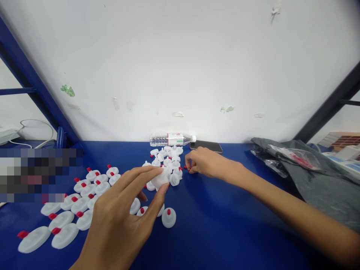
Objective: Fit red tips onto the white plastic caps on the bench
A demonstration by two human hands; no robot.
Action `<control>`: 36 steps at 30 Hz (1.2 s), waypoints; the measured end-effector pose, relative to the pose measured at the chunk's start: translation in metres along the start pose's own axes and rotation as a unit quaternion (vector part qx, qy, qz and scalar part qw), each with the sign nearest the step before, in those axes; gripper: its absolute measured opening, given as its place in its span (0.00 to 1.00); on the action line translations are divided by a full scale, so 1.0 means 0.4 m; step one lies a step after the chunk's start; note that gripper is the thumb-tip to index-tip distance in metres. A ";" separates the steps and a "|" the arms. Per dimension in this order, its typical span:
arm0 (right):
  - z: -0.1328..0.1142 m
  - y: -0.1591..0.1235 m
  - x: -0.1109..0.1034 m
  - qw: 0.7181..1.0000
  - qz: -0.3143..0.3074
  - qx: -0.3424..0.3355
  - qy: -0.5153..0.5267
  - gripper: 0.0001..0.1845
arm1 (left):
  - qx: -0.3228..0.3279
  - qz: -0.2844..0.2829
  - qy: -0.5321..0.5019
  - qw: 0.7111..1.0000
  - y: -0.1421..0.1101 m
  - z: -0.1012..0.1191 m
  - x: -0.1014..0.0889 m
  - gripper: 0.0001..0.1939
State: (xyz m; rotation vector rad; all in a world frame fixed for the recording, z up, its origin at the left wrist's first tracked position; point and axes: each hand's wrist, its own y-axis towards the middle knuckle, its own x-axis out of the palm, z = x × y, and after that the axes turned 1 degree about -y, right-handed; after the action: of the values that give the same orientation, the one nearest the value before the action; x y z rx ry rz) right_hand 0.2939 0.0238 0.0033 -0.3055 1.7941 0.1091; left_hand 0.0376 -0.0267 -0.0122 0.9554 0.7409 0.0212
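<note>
Between the thumb and fingers of my left hand is a white, see-through plastic funnel-shaped lid. My right hand reaches down to the table right of the heap, its fingertips pinched at a small red cap. A heap of loose white lids lies beyond my left hand, with a few red caps among them. To the left, several white lids with red caps on their spouts lie in rows, partly hidden by my left hand. One capped lid sits nearer me.
A clear water bottle lies on its side against the wall, beside a dark phone. Grey plastic bags cover the right side of the blue table. Blue frame posts slant at the left.
</note>
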 end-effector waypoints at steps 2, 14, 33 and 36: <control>0.006 0.004 0.007 1.000 0.003 -0.001 0.013 0.08 | 0.002 0.003 0.002 1.000 0.000 -0.001 0.001 0.11; -0.007 0.004 0.016 0.999 0.020 -0.034 0.032 0.10 | 0.002 -0.003 0.008 1.000 -0.002 -0.008 0.000 0.11; -0.089 -0.069 -0.111 0.902 -0.024 -0.155 0.403 0.07 | 0.030 -0.035 -0.019 0.999 -0.001 -0.012 0.014 0.10; -0.091 -0.063 -0.097 0.894 -0.022 -0.163 0.417 0.09 | 0.032 -0.035 -0.017 0.999 -0.001 -0.009 0.012 0.09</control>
State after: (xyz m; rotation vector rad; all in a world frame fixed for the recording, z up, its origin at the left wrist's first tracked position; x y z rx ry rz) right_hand 0.2746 -0.0032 0.0519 -0.7118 2.6250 0.2816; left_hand 0.0389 -0.0226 -0.0164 0.9886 0.7472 -0.0812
